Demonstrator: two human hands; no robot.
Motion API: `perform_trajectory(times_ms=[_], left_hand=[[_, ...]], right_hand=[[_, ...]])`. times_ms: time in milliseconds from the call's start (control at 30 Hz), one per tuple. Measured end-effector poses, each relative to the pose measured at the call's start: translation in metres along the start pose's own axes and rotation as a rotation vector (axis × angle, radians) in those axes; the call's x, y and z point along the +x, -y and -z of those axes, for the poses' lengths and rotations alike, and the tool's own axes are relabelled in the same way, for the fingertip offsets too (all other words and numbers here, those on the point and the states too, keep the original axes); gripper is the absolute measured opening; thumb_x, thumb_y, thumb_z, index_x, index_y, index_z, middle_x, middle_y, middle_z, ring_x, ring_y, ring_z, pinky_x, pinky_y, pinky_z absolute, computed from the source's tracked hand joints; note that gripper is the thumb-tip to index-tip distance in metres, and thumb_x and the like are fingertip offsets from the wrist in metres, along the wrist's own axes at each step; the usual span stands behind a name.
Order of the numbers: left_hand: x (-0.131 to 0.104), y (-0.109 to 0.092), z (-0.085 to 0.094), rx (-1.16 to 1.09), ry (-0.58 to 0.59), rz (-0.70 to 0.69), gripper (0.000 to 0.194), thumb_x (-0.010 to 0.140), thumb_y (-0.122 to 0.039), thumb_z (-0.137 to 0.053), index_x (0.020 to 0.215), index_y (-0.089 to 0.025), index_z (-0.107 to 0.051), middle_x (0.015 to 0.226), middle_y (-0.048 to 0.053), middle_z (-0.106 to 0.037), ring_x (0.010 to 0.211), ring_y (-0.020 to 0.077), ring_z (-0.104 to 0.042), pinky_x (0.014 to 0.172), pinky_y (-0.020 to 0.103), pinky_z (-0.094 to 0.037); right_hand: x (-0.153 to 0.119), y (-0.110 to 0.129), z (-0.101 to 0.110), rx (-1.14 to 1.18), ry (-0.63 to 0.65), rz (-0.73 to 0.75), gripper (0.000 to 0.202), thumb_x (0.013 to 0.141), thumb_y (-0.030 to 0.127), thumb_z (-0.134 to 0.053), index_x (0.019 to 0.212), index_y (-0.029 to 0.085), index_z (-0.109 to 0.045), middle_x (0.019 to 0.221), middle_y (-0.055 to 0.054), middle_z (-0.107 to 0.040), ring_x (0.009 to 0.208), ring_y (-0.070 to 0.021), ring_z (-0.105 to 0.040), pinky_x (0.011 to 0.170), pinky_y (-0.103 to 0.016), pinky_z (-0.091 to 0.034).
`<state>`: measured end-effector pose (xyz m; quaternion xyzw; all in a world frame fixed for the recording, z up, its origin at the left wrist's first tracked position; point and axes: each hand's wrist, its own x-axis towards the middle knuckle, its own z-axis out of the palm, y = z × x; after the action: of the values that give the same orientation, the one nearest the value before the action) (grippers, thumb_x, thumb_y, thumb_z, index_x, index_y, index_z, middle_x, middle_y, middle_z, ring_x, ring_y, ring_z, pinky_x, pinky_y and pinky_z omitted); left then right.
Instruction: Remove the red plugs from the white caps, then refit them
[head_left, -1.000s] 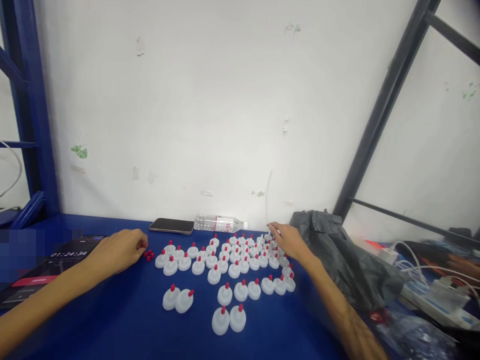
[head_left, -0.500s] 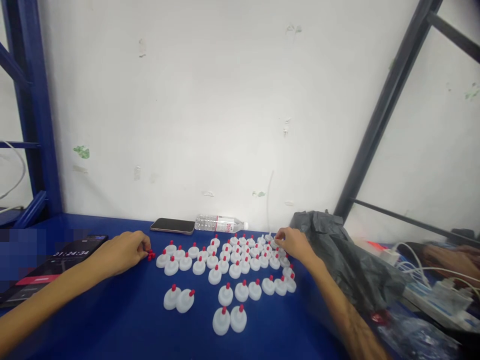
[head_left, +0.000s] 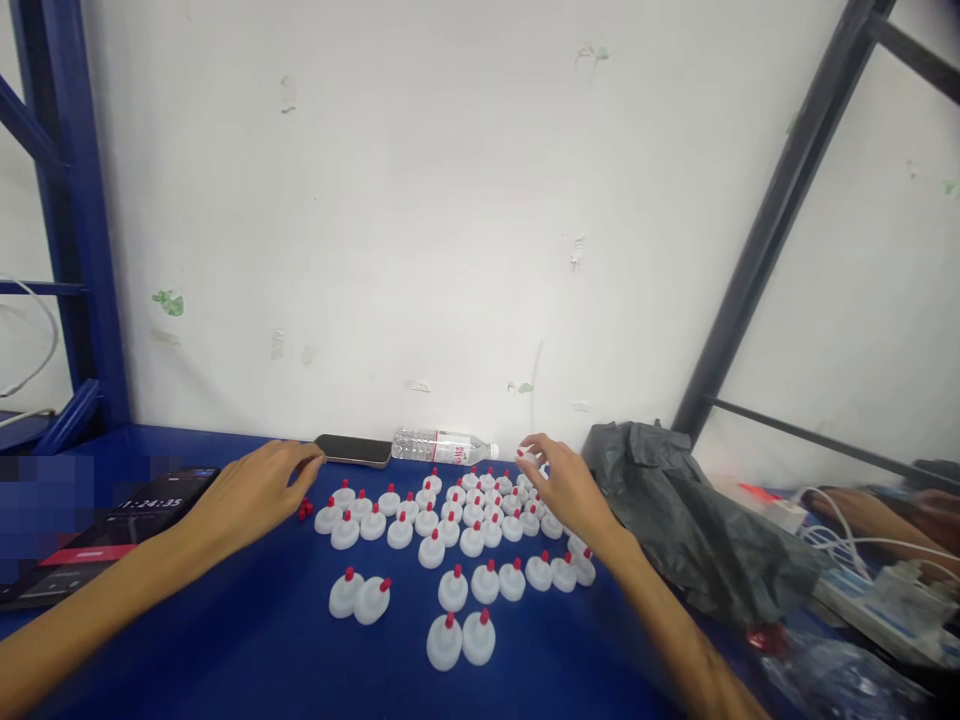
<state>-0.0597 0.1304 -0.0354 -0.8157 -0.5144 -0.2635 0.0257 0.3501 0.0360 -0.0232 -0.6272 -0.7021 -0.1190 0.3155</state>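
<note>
Many translucent white nozzle caps (head_left: 472, 541), most with a small red tip, stand on the blue tabletop (head_left: 285, 640). My right hand (head_left: 562, 485) is over the back right of the group, thumb and fingers closed on a white nozzle cap (head_left: 529, 458) with red at its end; the fingers partly hide it. My left hand (head_left: 262, 485) is raised just above a small pile of loose red tips (head_left: 305, 509). Its thumb and index finger come together near the phone's edge. Anything between them is too small to make out.
At the wall lie a dark phone (head_left: 352, 451) and a clear water bottle (head_left: 442, 447). A larger phone (head_left: 161, 500) showing a timer is under my left forearm. A grey plastic bag (head_left: 675, 500) and a power strip (head_left: 885, 605) with cables are on the right.
My left hand has lifted from the red tips and moved slightly right. The right hand has shifted left and up, with a nozzle cap now between its fingers.
</note>
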Motion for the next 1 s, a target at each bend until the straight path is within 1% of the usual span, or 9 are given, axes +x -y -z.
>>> perform_trajectory(times_ms=[67,200,267,367,467,567,700,833,1000], left_hand=[[-0.006,-0.017,0.003,-0.037,-0.051,-0.108,0.036,0.100,-0.043,-0.042,0.106,-0.026,-0.072,0.113,0.009,-0.075,0.109,0.0319,-0.066,0.084,0.040,-0.050],[-0.027,-0.056,0.004,-0.080,-0.052,-0.347,0.032,0.105,-0.041,-0.043,0.119,-0.025,-0.067,0.109,0.006,-0.071,0.101,0.0244,-0.064,0.083,0.037,-0.051],[-0.038,-0.071,-0.001,-0.079,-0.062,-0.462,0.030,0.105,-0.039,-0.047,0.126,-0.026,-0.064,0.105,0.005,-0.070,0.099,0.0223,-0.063,0.076,0.032,-0.051],[-0.047,-0.081,-0.013,-0.069,-0.084,-0.657,0.023,0.104,-0.037,-0.051,0.123,-0.028,-0.062,0.097,0.003,-0.068,0.090,0.0210,-0.061,0.063,0.029,-0.046],[-0.049,-0.081,-0.023,-0.076,-0.095,-0.798,0.014,0.105,-0.027,-0.048,0.109,-0.028,-0.062,0.091,0.001,-0.067,0.082,0.0193,-0.058,0.063,0.028,-0.045],[-0.050,-0.081,-0.026,-0.079,-0.099,-0.812,0.013,0.105,-0.024,-0.047,0.102,-0.026,-0.059,0.090,0.001,-0.067,0.080,0.0191,-0.057,0.063,0.029,-0.045],[-0.051,-0.087,-0.023,-0.080,-0.152,-0.775,0.017,0.106,-0.025,-0.044,0.093,-0.025,-0.055,0.082,0.000,-0.064,0.074,0.0191,-0.056,0.057,0.031,-0.038],[-0.053,-0.090,-0.020,-0.083,-0.178,-0.782,0.016,0.106,-0.027,-0.046,0.093,-0.025,-0.055,0.082,0.000,-0.064,0.073,0.0194,-0.056,0.055,0.032,-0.035],[-0.054,-0.094,-0.017,-0.104,-0.090,-0.764,0.025,0.105,-0.019,-0.039,0.086,-0.024,-0.054,0.079,0.001,-0.062,0.072,0.0194,-0.053,0.056,0.033,-0.033]], right_hand=[[-0.005,0.022,0.000,0.023,-0.009,0.065,0.025,0.100,0.039,-0.061,0.121,0.025,-0.060,0.104,-0.003,-0.073,0.097,-0.0224,-0.066,0.095,-0.040,-0.049],[-0.020,0.068,-0.006,0.119,-0.050,0.332,0.035,0.097,0.045,-0.068,0.125,0.026,-0.059,0.095,-0.004,-0.074,0.094,-0.0268,-0.067,0.100,-0.048,-0.049],[-0.027,0.088,-0.012,0.160,-0.047,0.460,0.043,0.095,0.050,-0.070,0.129,0.028,-0.055,0.093,-0.003,-0.074,0.087,-0.0256,-0.068,0.105,-0.050,-0.047],[-0.036,0.107,-0.018,0.164,-0.029,0.613,0.045,0.097,0.053,-0.067,0.131,0.028,-0.051,0.094,-0.002,-0.075,0.081,-0.0235,-0.069,0.107,-0.051,-0.046],[-0.040,0.118,-0.021,0.151,-0.068,0.699,0.042,0.099,0.053,-0.062,0.128,0.024,-0.052,0.089,-0.001,-0.075,0.076,-0.0221,-0.069,0.103,-0.050,-0.049],[-0.041,0.121,-0.021,0.173,-0.103,0.705,0.042,0.101,0.053,-0.058,0.127,0.021,-0.053,0.087,-0.001,-0.075,0.073,-0.0211,-0.069,0.098,-0.048,-0.051],[-0.042,0.120,-0.021,0.214,-0.085,0.672,0.045,0.101,0.053,-0.059,0.132,0.021,-0.055,0.097,-0.004,-0.076,0.081,-0.0221,-0.071,0.100,-0.048,-0.050],[-0.043,0.117,-0.026,0.249,-0.090,0.691,0.042,0.100,0.054,-0.061,0.126,0.021,-0.060,0.098,-0.005,-0.078,0.083,-0.0226,-0.072,0.101,-0.049,-0.047],[-0.038,0.114,-0.029,0.198,-0.085,0.697,0.024,0.100,0.046,-0.065,0.113,0.026,-0.068,0.097,-0.001,-0.078,0.082,-0.0198,-0.068,0.097,-0.044,-0.046]])
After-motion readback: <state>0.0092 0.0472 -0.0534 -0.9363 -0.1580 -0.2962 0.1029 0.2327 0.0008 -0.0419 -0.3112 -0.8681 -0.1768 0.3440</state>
